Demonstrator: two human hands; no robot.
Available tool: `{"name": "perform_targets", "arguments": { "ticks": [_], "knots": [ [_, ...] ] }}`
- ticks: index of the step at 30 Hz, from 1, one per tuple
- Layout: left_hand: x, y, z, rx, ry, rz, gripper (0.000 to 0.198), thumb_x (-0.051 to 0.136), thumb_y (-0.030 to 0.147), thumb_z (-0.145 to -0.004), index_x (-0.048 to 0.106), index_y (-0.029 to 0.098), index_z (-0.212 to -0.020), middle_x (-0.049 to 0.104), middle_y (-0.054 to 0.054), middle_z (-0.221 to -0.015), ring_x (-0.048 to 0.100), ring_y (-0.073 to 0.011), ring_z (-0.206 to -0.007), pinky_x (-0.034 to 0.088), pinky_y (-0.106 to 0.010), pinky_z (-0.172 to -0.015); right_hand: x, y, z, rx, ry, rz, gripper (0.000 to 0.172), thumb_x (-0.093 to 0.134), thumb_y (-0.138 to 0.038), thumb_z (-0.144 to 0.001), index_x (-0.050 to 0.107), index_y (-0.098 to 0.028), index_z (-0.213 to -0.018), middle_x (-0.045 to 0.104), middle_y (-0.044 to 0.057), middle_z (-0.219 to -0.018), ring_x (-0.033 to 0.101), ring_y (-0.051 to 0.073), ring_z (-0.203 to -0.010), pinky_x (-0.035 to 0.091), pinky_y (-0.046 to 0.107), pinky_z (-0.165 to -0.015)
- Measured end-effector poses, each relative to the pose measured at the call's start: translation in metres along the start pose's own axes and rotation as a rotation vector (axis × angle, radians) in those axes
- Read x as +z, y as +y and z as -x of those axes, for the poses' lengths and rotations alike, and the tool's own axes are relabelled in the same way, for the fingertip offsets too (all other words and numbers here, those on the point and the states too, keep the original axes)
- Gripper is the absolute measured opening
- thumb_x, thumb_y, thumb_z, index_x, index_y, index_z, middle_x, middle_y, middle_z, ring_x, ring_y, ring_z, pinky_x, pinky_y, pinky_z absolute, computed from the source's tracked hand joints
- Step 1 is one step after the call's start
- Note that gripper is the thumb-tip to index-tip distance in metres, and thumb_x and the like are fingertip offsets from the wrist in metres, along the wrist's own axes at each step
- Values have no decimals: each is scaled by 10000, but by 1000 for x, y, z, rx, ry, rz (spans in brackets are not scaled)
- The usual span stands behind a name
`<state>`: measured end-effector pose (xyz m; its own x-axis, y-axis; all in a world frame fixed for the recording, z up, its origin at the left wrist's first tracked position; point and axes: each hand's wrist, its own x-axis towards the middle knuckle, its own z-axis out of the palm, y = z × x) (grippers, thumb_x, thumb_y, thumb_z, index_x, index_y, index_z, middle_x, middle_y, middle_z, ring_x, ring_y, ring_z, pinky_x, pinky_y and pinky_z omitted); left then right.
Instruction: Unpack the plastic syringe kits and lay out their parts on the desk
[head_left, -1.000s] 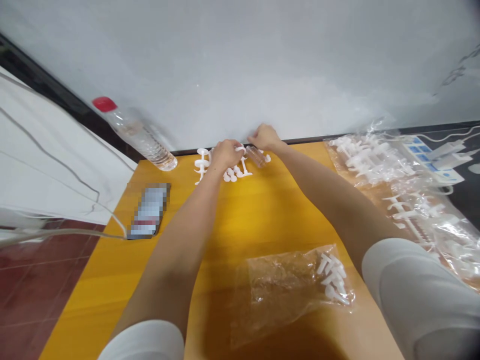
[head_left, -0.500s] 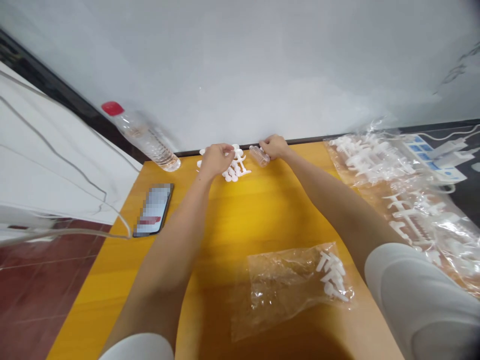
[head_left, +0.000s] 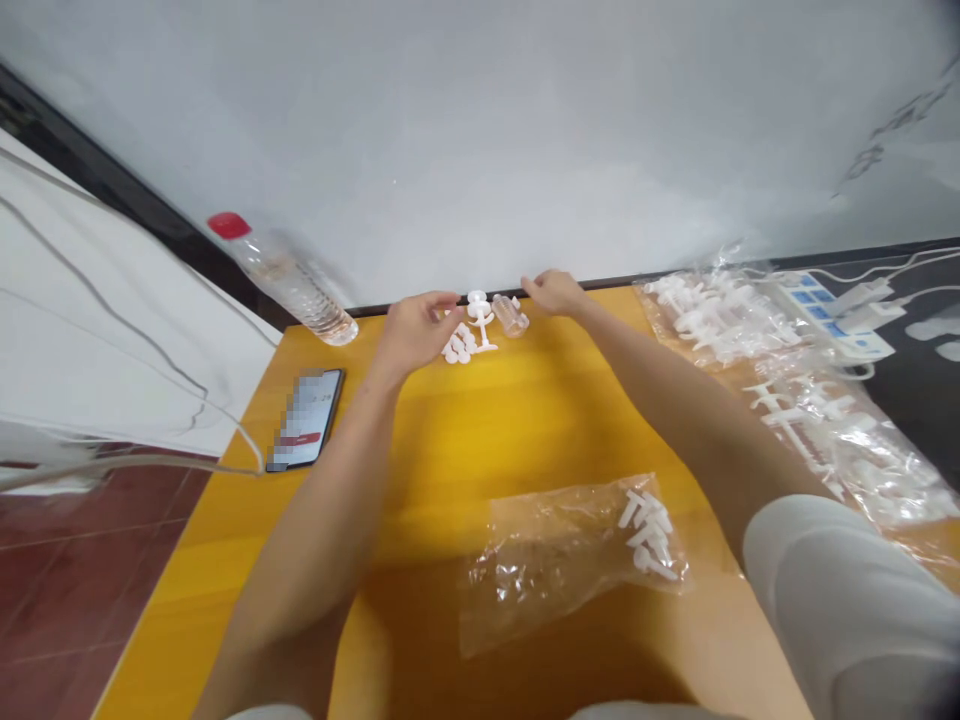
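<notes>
My left hand hovers at the back of the table, thumb and fingers apart with nothing between them. Just beside its fingertips lie several small white knobbed plastic parts. A white plastic piece with a round top, a curved crossbar and a flat foot lies to their right. Next to that is a short clear plastic tube, lying tilted on the wood. My right hand is just right of the tube, fingers curled loosely and apart from it, with nothing visible in them.
A flat clear bag holding white parts lies in front. Larger bags of white parts and a power strip are at right. A red-capped water bottle and a phone stand and lie at left. A whiteboard borders the back.
My right hand has let go of the clear tube, which now lies beside the white crossbarred piece. My left hand has shifted left, uncovering more of the white parts.
</notes>
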<state>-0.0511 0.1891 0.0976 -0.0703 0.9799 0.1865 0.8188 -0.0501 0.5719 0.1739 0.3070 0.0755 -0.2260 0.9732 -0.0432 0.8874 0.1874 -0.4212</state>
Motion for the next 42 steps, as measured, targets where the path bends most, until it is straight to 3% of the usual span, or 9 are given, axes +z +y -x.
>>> {"name": "perform_targets", "arguments": {
  "ticks": [4, 8, 12, 15, 20, 23, 27, 31, 42],
  "knots": [
    [-42, 7, 100, -67, -109, 156, 358, 681, 561, -888, 826, 285, -1065, 808, -39, -962, 737, -240, -899, 596, -366, -892, -50, 23, 80, -142, 99, 69, 517, 451, -514, -1054, 791, -128, -1003, 768, 146, -1003, 714, 304, -1037, 491, 396, -967],
    [-56, 2, 202, -234, -500, 452, 335, 764, 610, -783, 848, 304, -890, 810, -55, -848, 745, -260, -756, 644, -403, -745, -75, 55, 227, -178, -56, 42, 423, 662, -621, -901, 824, -247, -1015, 768, 105, -899, 715, 257, -790, 544, 415, -812],
    [-23, 1, 252, -273, -731, 404, 299, 741, 547, -819, 871, 311, -950, 835, -33, -937, 768, -266, -847, 632, -353, -757, -42, 73, 353, -155, -95, -16, 357, 692, -538, -888, 808, -316, -1142, 772, 131, -992, 738, 288, -791, 584, 459, -749],
    [8, 8, 261, -247, -731, 436, 292, 728, 505, -841, 870, 322, -1018, 837, -11, -1048, 773, -278, -930, 633, -373, -848, -2, 72, 394, -188, -70, -27, 381, 608, -447, -956, 756, -290, -1271, 718, 162, -1290, 749, 345, -1037, 618, 511, -869],
    [27, 7, 261, -269, -469, 615, 344, 842, 506, -755, 861, 316, -1042, 772, -27, -1300, 704, -323, -1244, 576, -451, -1076, 34, 72, 404, -181, 79, -126, 395, 502, -333, -1013, 714, -265, -1339, 612, 156, -1478, 646, 361, -1305, 547, 591, -1080],
    [23, 4, 258, -344, -528, 713, 432, 865, 527, -748, 843, 297, -1113, 786, -53, -1269, 726, -313, -1217, 554, -473, -1111, 39, 78, 402, -64, 148, -313, 451, 598, -418, -982, 677, -272, -1401, 579, 160, -1519, 594, 363, -1381, 530, 585, -1111],
    [30, 6, 250, -303, -726, 774, 507, 885, 502, -743, 812, 275, -1191, 791, -66, -1257, 760, -285, -1139, 563, -472, -1092, 43, 86, 386, 213, 170, -684, 516, 606, -450, -963, 638, -225, -1426, 717, 161, -1316, 755, 271, -1064, 631, 455, -934],
    [46, 3, 242, -268, -758, 878, 543, 900, 504, -745, 803, 228, -1202, 741, -118, -1355, 750, -305, -1169, 551, -494, -1105, 39, 85, 360, 368, 127, -882, 545, 699, -386, -846, 656, -178, -1348, 761, 126, -1166, 730, 175, -766, 622, 328, -708],
    [55, -8, 233, -267, -599, 848, 475, 868, 518, -778, 805, 265, -1175, 759, -80, -1331, 710, -310, -1254, 529, -487, -1147, 6, 59, 330, 256, 269, -876, 372, 693, -442, -784, 723, -207, -1071, 663, 15, -765, 613, 142, -589, 499, 284, -559]
  ]
}}
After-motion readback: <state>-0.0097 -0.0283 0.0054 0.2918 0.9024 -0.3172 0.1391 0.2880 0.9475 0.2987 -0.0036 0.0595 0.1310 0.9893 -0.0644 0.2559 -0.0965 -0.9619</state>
